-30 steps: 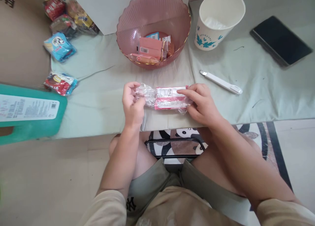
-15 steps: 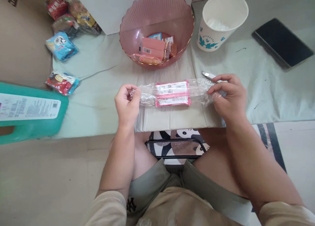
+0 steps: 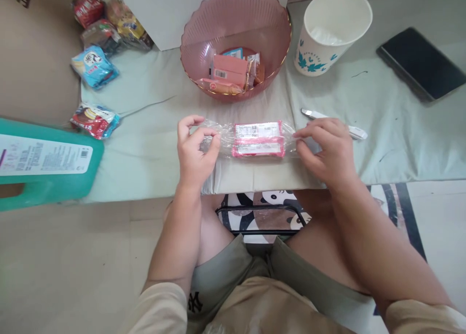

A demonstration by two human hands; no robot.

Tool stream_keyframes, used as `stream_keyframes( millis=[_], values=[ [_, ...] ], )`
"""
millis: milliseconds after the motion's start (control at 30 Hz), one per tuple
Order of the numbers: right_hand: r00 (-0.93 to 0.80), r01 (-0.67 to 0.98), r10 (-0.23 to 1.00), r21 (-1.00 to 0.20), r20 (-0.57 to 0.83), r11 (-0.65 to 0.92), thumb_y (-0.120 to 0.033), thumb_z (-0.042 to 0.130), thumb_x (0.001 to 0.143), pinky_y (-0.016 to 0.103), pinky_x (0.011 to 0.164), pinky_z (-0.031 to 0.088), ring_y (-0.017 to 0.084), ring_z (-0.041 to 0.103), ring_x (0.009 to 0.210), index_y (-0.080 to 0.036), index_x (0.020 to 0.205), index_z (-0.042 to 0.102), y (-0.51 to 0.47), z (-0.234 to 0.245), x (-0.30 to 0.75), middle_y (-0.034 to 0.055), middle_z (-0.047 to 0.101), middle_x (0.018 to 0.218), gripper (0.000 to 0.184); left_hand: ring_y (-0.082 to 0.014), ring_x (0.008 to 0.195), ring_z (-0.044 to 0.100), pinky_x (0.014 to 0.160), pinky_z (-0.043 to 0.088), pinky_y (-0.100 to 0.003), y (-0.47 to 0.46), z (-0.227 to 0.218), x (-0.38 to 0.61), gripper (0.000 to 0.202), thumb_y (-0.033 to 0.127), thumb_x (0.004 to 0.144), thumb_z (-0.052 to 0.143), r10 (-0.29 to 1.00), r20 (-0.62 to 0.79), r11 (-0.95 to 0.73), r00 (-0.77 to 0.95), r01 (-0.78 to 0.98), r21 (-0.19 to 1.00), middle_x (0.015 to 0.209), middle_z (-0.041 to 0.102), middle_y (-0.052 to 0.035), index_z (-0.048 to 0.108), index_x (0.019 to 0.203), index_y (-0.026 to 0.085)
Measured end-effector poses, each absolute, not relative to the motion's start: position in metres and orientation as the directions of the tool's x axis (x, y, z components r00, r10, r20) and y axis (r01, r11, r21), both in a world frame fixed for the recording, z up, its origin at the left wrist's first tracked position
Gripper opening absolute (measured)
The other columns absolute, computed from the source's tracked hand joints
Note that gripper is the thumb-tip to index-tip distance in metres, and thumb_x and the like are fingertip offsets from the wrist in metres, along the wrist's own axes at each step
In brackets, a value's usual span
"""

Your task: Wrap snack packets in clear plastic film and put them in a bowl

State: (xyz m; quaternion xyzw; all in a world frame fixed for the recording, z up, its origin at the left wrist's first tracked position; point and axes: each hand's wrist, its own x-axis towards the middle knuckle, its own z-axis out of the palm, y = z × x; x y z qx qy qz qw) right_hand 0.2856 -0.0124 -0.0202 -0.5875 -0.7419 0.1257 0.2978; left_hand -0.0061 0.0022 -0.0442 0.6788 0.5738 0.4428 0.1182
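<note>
A pink snack packet (image 3: pixel 258 139) wrapped in clear plastic film lies on the table's near edge between my hands. My left hand (image 3: pixel 194 152) pinches the film's left end with thumb and forefinger. My right hand (image 3: pixel 325 147) pinches the film's right end, fingers curled. Behind the packet stands a pink ribbed bowl (image 3: pixel 204 30) holding several small wrapped snacks (image 3: pixel 227 72).
A white paper cup (image 3: pixel 333 30) with blue leaves stands right of the bowl. A white pen-like cutter (image 3: pixel 355 131) lies by my right hand. A black tablet (image 3: pixel 422 62) is far right. Loose snack packs (image 3: pixel 94 67) and a green box (image 3: pixel 43 164) sit at left.
My hands first drew apart, stretching the film out long either side of the packet. They have now come back in toward the packet, the film bunching at each end.
</note>
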Motion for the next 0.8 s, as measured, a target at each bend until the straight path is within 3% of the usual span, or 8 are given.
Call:
stream_keyframes(
  millis=[133, 233, 333, 433, 533, 633, 733, 800],
  values=[
    [-0.096, 0.781, 0.918, -0.543, 0.386, 0.31, -0.028, 0.053, 0.088, 0.057, 0.101, 0.051, 0.033, 0.068, 0.111, -0.029, 0.079, 0.065, -0.017, -0.013, 0.285, 0.0091, 0.073, 0.1, 0.015, -0.0279, 0.12, 0.063, 0.112, 0.047, -0.053, -0.002, -0.034, -0.005, 0.039, 0.059, 0.094, 0.057, 0.842, 0.539, -0.404, -0.006, 0.655, 0.639, 0.112, 0.068, -0.0085, 0.062, 0.08, 0.023],
    [-0.08, 0.778, 0.889, -0.529, 0.451, 0.339, -0.028, 0.056, 0.086, 0.061, 0.101, 0.05, 0.036, 0.067, 0.114, -0.03, 0.077, 0.066, -0.027, -0.003, 0.284, 0.0096, 0.073, 0.099, 0.013, -0.0266, 0.115, 0.068, 0.109, 0.048, -0.056, -0.011, -0.027, -0.002, 0.03, 0.048, 0.098, 0.052, 0.719, 0.694, -0.545, 0.032, 0.646, 0.535, 0.099, 0.073, -0.0045, 0.059, 0.08, 0.026],
    [-0.095, 0.731, 0.894, -0.579, 0.438, 0.361, -0.026, 0.055, 0.085, 0.056, 0.087, 0.055, 0.033, 0.071, 0.097, -0.031, 0.075, 0.066, -0.04, 0.005, 0.286, 0.008, 0.073, 0.09, 0.016, -0.021, 0.074, 0.069, 0.076, 0.057, -0.045, -0.023, -0.022, -0.001, 0.017, 0.03, 0.095, 0.053, 0.612, 0.788, -0.67, 0.068, 0.575, 0.47, 0.071, 0.067, -0.0002, 0.057, 0.079, 0.027],
    [-0.197, 0.653, 0.877, -0.609, 0.438, 0.451, -0.018, 0.053, 0.085, 0.04, 0.061, 0.052, 0.023, 0.067, 0.064, -0.03, 0.076, 0.067, -0.051, 0.011, 0.291, 0.0035, 0.071, 0.073, 0.021, -0.0128, 0.043, 0.048, 0.045, 0.04, -0.03, -0.034, -0.015, -0.001, 0.015, 0.019, 0.083, 0.058, 0.63, 0.758, -0.726, 0.171, 0.476, 0.497, 0.051, 0.05, 0.0047, 0.052, 0.071, 0.026],
    [-0.415, 0.589, 0.852, -0.619, 0.32, 0.52, -0.014, 0.052, 0.086, 0.031, 0.052, 0.045, 0.016, 0.061, 0.053, -0.028, 0.082, 0.071, -0.053, 0.013, 0.298, 0.0002, 0.07, 0.066, 0.024, -0.0088, 0.036, 0.04, 0.039, 0.032, -0.025, -0.038, -0.003, -0.003, 0.016, 0.013, 0.073, 0.057, 0.712, 0.625, -0.695, 0.32, 0.443, 0.566, 0.045, 0.046, 0.0073, 0.049, 0.065, 0.024],
    [-0.569, 0.605, 0.82, -0.642, 0.065, 0.47, -0.022, 0.049, 0.094, 0.029, 0.055, 0.046, 0.016, 0.067, 0.057, -0.024, 0.1, 0.077, -0.05, 0.009, 0.304, 0.0008, 0.074, 0.071, 0.029, -0.0075, 0.035, 0.044, 0.039, 0.035, -0.022, -0.037, 0.008, -0.005, 0.014, 0.013, 0.076, 0.059, 0.818, 0.301, -0.538, 0.49, 0.467, 0.702, 0.045, 0.055, 0.0077, 0.059, 0.065, 0.023],
    [-0.553, 0.713, 0.827, -0.571, -0.103, 0.406, -0.026, 0.043, 0.098, 0.031, 0.056, 0.043, 0.017, 0.065, 0.054, -0.021, 0.115, 0.078, -0.047, 0.004, 0.305, 0.0011, 0.073, 0.066, 0.039, -0.0091, 0.039, 0.052, 0.044, 0.041, -0.022, -0.034, 0.011, -0.011, 0.011, 0.021, 0.081, 0.065, 0.816, -0.09, -0.302, 0.571, 0.553, 0.776, 0.049, 0.065, 0.0067, 0.076, 0.079, 0.024],
    [-0.476, 0.785, 0.872, -0.5, -0.11, 0.365, -0.025, 0.044, 0.095, 0.032, 0.054, 0.038, 0.018, 0.059, 0.048, -0.019, 0.121, 0.078, -0.048, 0.0, 0.305, 0.001, 0.069, 0.058, 0.043, -0.0103, 0.039, 0.051, 0.044, 0.039, -0.023, -0.034, 0.009, -0.017, 0.015, 0.025, 0.084, 0.066, 0.81, -0.224, -0.208, 0.541, 0.623, 0.754, 0.047, 0.063, 0.0069, 0.08, 0.088, 0.026]
  ],
)
